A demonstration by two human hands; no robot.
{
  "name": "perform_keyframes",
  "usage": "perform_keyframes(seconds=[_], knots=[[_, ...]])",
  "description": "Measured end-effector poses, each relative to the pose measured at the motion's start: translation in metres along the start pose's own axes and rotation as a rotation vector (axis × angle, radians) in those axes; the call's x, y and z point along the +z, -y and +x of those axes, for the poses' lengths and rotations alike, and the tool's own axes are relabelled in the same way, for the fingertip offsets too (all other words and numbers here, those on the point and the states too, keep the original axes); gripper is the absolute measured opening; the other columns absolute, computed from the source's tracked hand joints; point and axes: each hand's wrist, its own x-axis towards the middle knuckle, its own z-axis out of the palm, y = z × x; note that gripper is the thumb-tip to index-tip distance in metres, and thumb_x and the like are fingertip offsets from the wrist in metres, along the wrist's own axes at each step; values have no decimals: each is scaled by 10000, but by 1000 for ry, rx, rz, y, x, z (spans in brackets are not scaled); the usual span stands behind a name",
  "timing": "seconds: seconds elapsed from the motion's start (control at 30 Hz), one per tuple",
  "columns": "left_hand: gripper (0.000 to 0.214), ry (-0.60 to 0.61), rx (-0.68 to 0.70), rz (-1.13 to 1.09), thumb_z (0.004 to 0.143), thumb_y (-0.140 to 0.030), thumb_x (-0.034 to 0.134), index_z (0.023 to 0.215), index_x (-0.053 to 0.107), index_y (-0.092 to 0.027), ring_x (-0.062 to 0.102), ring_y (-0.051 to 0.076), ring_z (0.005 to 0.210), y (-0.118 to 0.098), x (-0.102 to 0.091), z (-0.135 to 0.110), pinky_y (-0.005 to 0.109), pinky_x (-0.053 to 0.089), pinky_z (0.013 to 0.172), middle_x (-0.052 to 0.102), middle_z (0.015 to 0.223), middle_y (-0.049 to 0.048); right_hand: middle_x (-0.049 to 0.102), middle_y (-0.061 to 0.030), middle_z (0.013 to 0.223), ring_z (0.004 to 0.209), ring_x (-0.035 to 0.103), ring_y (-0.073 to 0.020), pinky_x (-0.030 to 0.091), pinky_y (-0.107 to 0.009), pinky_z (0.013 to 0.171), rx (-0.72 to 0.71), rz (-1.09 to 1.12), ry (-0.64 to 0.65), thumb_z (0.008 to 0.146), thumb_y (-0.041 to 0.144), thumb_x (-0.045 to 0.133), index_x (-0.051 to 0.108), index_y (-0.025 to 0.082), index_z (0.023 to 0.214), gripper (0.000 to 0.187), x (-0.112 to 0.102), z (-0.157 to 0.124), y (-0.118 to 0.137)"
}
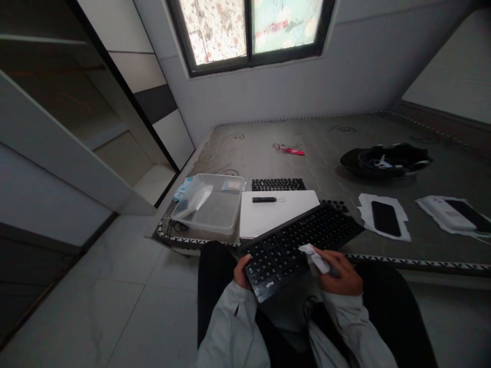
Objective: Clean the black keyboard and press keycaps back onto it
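Observation:
A black keyboard (299,240) lies tilted across my lap and the edge of a bare mattress (330,138). My left hand (241,272) grips its near left end, fingers wrapped round the edge. My right hand (339,273) is closed on a crumpled white wipe (314,258) and presses it against the keyboard's near long edge.
On the mattress lie a white box (276,222) with a small black tool (264,200) on it, a second black keyboard (279,184), a clear plastic tub (209,207), a black phone on tissue (384,218), a white device (447,212), a black cap (385,159) and a red wrapper (291,150). Tiled floor lies to the left.

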Motion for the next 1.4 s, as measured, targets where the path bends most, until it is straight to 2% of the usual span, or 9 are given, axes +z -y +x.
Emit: perform_keyframes(seconds=[0.13,0.27,0.4,0.63,0.8,0.97,1.13,1.23,1.4], knots=[[433,142,38,-19,734,-431,626,1013,643,-101,614,319,991,0,-6,7,457,470,871,685,975,148,661,-50,895,773,622,-148,468,-231,663,99,-99,6,805,309,580,705,202,980,240,-2,2,-21],[526,191,151,-18,713,-507,652,1078,619,-129,561,323,1092,1,-12,14,464,432,936,648,1098,141,655,-36,876,768,619,-133,473,-215,666,78,-31,107,819,294,556,707,224,977,229,13,-7,-15],[557,206,120,0,729,-535,624,1116,602,-135,550,337,1105,2,-16,16,507,408,951,643,1105,151,642,-23,859,776,618,-128,489,-213,708,26,92,227,813,233,529,699,257,995,250,33,-17,3],[609,232,204,-59,753,-655,495,978,663,-116,531,348,1124,0,-18,12,514,388,968,667,1024,157,632,-25,870,775,611,-125,497,-206,713,-13,141,256,764,139,500,685,243,1035,344,45,-16,15],[674,216,224,-52,699,-708,511,964,669,-109,526,361,1124,2,-14,9,496,410,949,656,1040,167,634,-23,874,732,604,-122,504,-205,658,-4,226,335,754,144,508,690,251,1018,338,58,8,44],[627,199,266,-87,708,-703,503,946,665,-146,519,319,1141,5,-10,15,432,419,959,650,1054,136,634,-63,928,833,586,-154,493,-249,736,-62,365,453,720,85,465,636,208,1131,462,94,28,87],[616,143,318,-116,741,-681,484,1029,633,-157,515,292,1154,6,-16,17,398,422,958,641,1071,129,613,-28,693,659,545,-143,465,-249,616,42,441,663,780,261,542,695,197,824,171,128,15,106],[690,129,270,-106,717,-728,461,990,640,-121,548,318,1105,3,-21,15,427,437,932,658,1008,153,574,-2,613,592,525,-127,444,-236,563,134,502,733,801,361,549,663,201,721,212,125,-3,102],[681,116,212,-59,696,-734,486,935,651,-118,575,340,1054,-3,-20,11,462,458,890,675,962,146,583,-8,619,549,514,-119,428,-232,508,51,515,751,805,379,547,667,206,712,230,91,-30,80]])
